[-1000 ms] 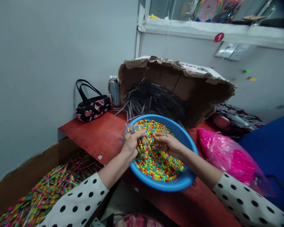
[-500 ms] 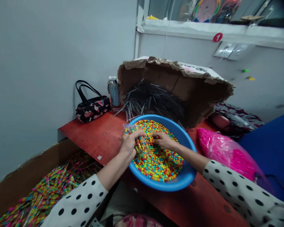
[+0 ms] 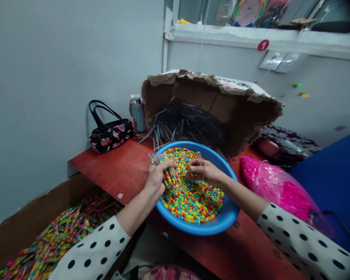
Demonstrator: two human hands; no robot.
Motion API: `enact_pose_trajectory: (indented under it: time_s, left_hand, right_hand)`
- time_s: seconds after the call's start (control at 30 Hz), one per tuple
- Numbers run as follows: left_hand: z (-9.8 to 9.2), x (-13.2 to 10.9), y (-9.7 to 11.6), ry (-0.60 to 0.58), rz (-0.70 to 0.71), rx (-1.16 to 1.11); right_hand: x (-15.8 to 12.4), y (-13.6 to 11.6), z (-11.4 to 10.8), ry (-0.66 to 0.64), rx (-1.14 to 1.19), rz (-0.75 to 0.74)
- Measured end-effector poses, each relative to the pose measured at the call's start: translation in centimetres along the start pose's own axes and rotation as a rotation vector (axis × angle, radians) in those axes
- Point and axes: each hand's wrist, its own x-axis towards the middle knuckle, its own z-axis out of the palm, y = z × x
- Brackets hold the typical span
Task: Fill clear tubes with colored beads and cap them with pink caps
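Note:
A blue basin [image 3: 198,229] holds a mass of small, brightly coloured candy-like pieces [image 3: 202,210]. My left hand [image 3: 156,178] is closed around a bundle of clear plastic tubes [image 3: 158,158] over the basin's left side. Coloured pieces show inside the tubes, whose lower ends slant toward the heap. My right hand [image 3: 207,172] is just above the heap to the right, its fingers bent and pinched together. A small see-through thing [image 3: 198,155] shows by its fingertips, too unclear to name.
Behind the basin, a torn cardboard box [image 3: 245,105] holds many empty clear tubes [image 3: 189,124]. A flowered handbag [image 3: 112,136] and a flask [image 3: 138,114] stand left on the red table [image 3: 105,165]. A pink-filled plastic bag [image 3: 280,190] lies right. Filled tubes [image 3: 58,233] lie in a lower-left carton.
My right hand has risen slightly out of the pieces and moved a little right; a see-through thing now shows at its fingers. My left hand keeps its hold on the tubes.

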Motion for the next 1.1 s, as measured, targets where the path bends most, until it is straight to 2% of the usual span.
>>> enact_pose_trajectory:
  time_s: [0.23, 0.33, 0.5, 0.6, 0.77, 0.87, 1.0, 1.1]
  left_hand:
    - [0.0, -0.2, 0.2, -0.034, -0.033, 0.051]
    - [0.2, -0.4, 0.2, -0.109, -0.03, 0.044]
    - [0.5, -0.5, 0.0, -0.209, -0.036, 0.064]
    - [0.4, -0.3, -0.2, -0.203, -0.048, 0.081]
    - [0.3, 0.1, -0.5, -0.141, 0.065, 0.051]
    - [0.3, 0.0, -0.4, -0.072, 0.079, 0.025]
    - [0.2, -0.2, 0.0, -0.059, -0.021, 0.03]
    - [0.2, -0.4, 0.2, -0.095, -0.022, 0.009]
  right_hand:
    - [-0.8, -0.7, -0.8, 0.066, -0.032, -0.038]
    - [-0.9, -0.8, 0.6, 0.031, 0.003, -0.076]
    - [-0.6, -0.7, 4.3, 0.046, -0.199, -0.157]
    - [-0.3, -0.5, 5.7, 0.09, -0.292, -0.2]
    - [0.1, -0.1, 6.4, 0.159, -0.486, -0.22]
    - [-0.3, -0.4, 4.9, 0.168, -0.679, -0.236]
    - [-1.5, -1.6, 0.0, 0.088, -0.957, -0.183]
    - [-1.8, -1.4, -3.1, 0.091, -1.356, -0.19]
